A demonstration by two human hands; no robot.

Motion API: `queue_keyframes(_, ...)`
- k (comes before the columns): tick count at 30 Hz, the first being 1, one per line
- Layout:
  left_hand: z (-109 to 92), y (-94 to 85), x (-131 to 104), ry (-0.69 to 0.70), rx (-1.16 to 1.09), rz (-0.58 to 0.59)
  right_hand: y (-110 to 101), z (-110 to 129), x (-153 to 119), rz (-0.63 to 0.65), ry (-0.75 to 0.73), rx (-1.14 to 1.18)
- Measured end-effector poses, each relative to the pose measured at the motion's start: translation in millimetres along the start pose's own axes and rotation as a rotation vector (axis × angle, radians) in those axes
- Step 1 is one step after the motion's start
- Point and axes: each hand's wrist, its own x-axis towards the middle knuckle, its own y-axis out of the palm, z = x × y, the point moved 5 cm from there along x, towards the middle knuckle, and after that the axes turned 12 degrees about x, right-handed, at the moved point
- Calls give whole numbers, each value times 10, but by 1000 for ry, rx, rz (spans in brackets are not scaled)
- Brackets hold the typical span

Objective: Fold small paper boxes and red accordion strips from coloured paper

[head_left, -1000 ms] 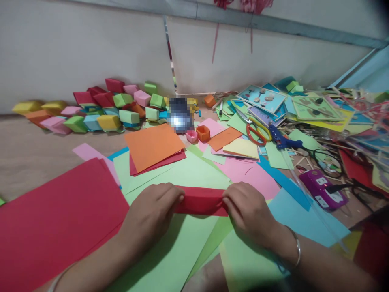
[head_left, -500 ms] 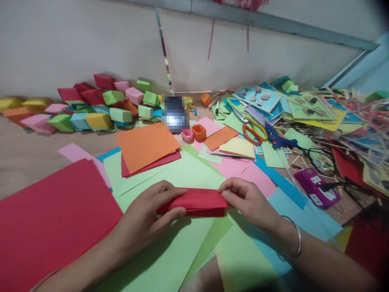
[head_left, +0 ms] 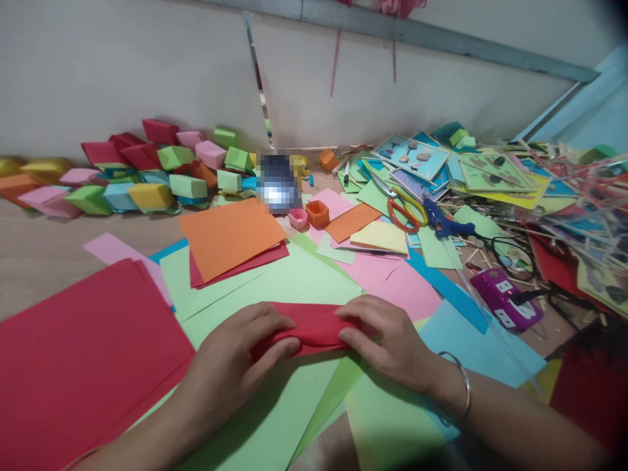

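Observation:
A folded piece of red paper (head_left: 314, 326) is held between my two hands, just above large light green sheets (head_left: 255, 405). My left hand (head_left: 250, 343) closes on its left end, thumb on the near side and fingers on the far side. At the right end my right hand (head_left: 377, 330) pinches the paper the same way; a silver bangle circles that wrist. The paper's middle bulges slightly, and its ends are partly hidden by my fingers. Beyond it lie an orange sheet (head_left: 233, 235) and red sheets under that.
Large red sheets (head_left: 88, 353) lie at left. Folded paper boxes (head_left: 152, 196) line the wall. Scissors (head_left: 405, 209), a blue glue gun (head_left: 446, 222) and a purple power socket (head_left: 505, 301) are at right, near decorated cards (head_left: 412, 157). A small orange box (head_left: 317, 213) stands near the centre.
My right hand has moved inward and now grips more of the red paper with thumb and fingers. The paper's open near edge has been pressed together. The view has shifted slightly.

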Motion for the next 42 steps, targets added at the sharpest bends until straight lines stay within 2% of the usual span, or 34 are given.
queue_keyframes(4,-21,30,1,-30,-38,58,27,57,-16,28,-41,-32)
queue_keyframes(12,-27,86,-35,-75,-80,157,63,-71,4,48,224,208)
queue_keyframes(18,-96,99,-14,-72,-167,246,55,-67,11,36,259,227)
queue_keyframes(22,-71,113,-11,-124,-179,267,53,-47,12,57,287,254)
queue_keyframes(28,26,144,-32,-264,-236,307,42,-91,1,34,416,218)
queue_keyframes(38,-2,119,18,-243,-232,336,52,-128,2,29,481,240)
queue_keyframes(42,5,127,9,-253,-236,339,42,-111,5,33,465,275)
